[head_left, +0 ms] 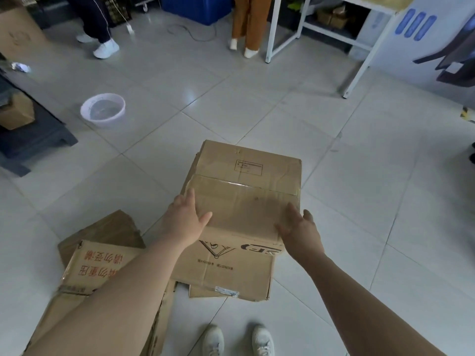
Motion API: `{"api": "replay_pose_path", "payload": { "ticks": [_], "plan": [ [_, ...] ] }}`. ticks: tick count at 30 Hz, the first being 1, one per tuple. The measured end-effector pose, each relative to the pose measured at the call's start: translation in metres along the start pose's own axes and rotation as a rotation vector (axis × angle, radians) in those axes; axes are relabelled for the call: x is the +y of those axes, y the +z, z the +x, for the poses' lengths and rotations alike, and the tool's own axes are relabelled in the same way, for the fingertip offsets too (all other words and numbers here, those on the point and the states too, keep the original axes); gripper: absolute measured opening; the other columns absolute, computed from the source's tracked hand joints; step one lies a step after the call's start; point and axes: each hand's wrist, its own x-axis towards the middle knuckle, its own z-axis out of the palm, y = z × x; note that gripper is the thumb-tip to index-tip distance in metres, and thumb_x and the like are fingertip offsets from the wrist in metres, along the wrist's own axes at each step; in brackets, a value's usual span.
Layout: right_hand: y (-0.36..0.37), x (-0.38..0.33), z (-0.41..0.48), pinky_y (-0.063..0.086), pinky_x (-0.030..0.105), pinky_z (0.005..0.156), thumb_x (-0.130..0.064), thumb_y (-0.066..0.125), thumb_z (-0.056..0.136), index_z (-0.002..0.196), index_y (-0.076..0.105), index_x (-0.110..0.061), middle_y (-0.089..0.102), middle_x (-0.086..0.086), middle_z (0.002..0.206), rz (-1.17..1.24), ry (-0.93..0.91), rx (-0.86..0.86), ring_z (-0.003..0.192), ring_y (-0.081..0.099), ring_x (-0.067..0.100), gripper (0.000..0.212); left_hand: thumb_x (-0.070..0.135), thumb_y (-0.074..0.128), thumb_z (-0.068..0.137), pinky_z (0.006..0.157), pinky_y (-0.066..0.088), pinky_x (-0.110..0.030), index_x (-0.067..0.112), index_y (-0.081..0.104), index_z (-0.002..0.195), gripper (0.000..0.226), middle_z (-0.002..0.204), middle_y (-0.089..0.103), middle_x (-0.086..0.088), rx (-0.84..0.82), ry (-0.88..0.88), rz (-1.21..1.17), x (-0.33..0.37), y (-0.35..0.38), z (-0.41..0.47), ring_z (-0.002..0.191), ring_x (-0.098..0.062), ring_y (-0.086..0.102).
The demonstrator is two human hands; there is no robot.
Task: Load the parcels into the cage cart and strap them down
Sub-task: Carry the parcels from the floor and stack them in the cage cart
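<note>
A brown cardboard parcel [246, 191] with a taped top sits on flattened cardboard [226, 273] on the tiled floor in front of me. My left hand [183, 219] reaches to its near left edge, fingers straight, thumb spread over the top. My right hand [300, 229] lies at its near right corner with fingers extended along the side. Neither hand curls round the box. No cage cart shows in the head view.
More flattened boxes [102, 255] with red print lie at my lower left. A white basin [102, 110] stands on the floor to the left. Two people stand at the back near a white-framed table [357, 73]. A dark pallet [33, 137] is at the left edge.
</note>
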Motion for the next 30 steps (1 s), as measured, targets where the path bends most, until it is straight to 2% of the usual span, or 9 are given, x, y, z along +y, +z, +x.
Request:
{"api": "replay_pose_path", "payload": {
  "ticks": [2, 6, 9, 14, 18, 25, 30],
  "plan": [
    [0.007, 0.003, 0.009, 0.049, 0.039, 0.081, -0.030, 0.054, 0.089, 0.139, 0.030, -0.026, 0.041, 0.014, 0.122, 0.042, -0.017, -0.016, 0.097, 0.051, 0.035, 0.055, 0.055, 0.047, 0.092, 0.108, 0.035, -0.046, 0.014, 0.007, 0.153, 0.084, 0.153, 0.024, -0.018, 0.001, -0.017, -0.033, -0.001, 0.008, 0.009, 0.137, -0.034, 0.032],
    [0.017, 0.011, 0.017, 0.044, 0.030, 0.081, -0.033, 0.056, 0.089, 0.148, 0.015, -0.031, 0.033, 0.010, 0.135, 0.171, 0.002, -0.057, 0.097, 0.048, 0.023, 0.072, 0.055, 0.050, 0.091, 0.106, 0.038, -0.047, 0.012, 0.003, 0.153, 0.089, 0.150, 0.026, -0.019, 0.003, -0.066, -0.083, 0.001, 0.018, 0.015, 0.132, -0.036, 0.037],
    [0.019, 0.011, 0.017, 0.040, 0.026, 0.081, -0.033, 0.058, 0.088, 0.149, 0.014, -0.030, 0.033, 0.010, 0.137, 0.214, -0.017, -0.026, 0.091, 0.044, 0.017, 0.075, 0.056, 0.051, 0.089, 0.102, 0.041, -0.046, 0.011, 0.003, 0.153, 0.091, 0.145, 0.030, -0.021, 0.031, -0.076, -0.093, 0.004, 0.019, 0.015, 0.126, -0.037, 0.041],
    [0.012, 0.000, 0.014, 0.043, 0.035, 0.097, -0.036, 0.058, 0.088, 0.150, 0.015, -0.025, 0.032, 0.011, 0.142, 0.193, -0.027, 0.033, 0.117, 0.048, 0.028, 0.076, 0.056, 0.050, 0.090, 0.103, 0.038, -0.045, 0.008, 0.004, 0.152, 0.091, 0.143, 0.029, -0.023, 0.068, -0.095, -0.134, 0.007, 0.013, 0.003, 0.126, -0.038, 0.038],
    [-0.003, -0.013, 0.004, 0.042, 0.038, 0.102, -0.041, 0.057, 0.088, 0.151, 0.014, -0.024, 0.028, 0.014, 0.147, 0.175, -0.067, 0.050, 0.123, 0.045, 0.030, 0.078, 0.057, 0.050, 0.090, 0.105, 0.036, -0.047, 0.008, 0.005, 0.152, 0.091, 0.145, 0.028, -0.024, 0.133, -0.128, -0.165, 0.009, -0.002, -0.016, 0.130, -0.038, 0.034],
    [-0.034, -0.055, -0.023, 0.042, 0.043, 0.102, -0.046, 0.057, 0.087, 0.151, 0.014, -0.026, 0.024, 0.015, 0.148, 0.132, -0.277, 0.052, 0.128, 0.041, 0.033, 0.079, 0.058, 0.050, 0.089, 0.109, 0.030, -0.047, 0.008, 0.005, 0.152, 0.092, 0.148, 0.025, -0.024, 0.308, -0.250, -0.241, -0.004, -0.036, -0.080, 0.136, -0.037, 0.026],
    [-0.048, -0.095, -0.052, 0.040, 0.044, 0.102, -0.054, 0.052, 0.087, 0.151, 0.012, -0.027, 0.024, 0.014, 0.150, 0.044, -0.470, -0.006, 0.131, 0.038, 0.031, 0.080, 0.059, 0.052, 0.087, 0.106, 0.036, -0.048, 0.015, 0.003, 0.153, 0.093, 0.147, 0.026, -0.021, 0.448, -0.424, -0.383, -0.023, -0.053, -0.147, 0.132, -0.037, 0.034]
  ]
}}
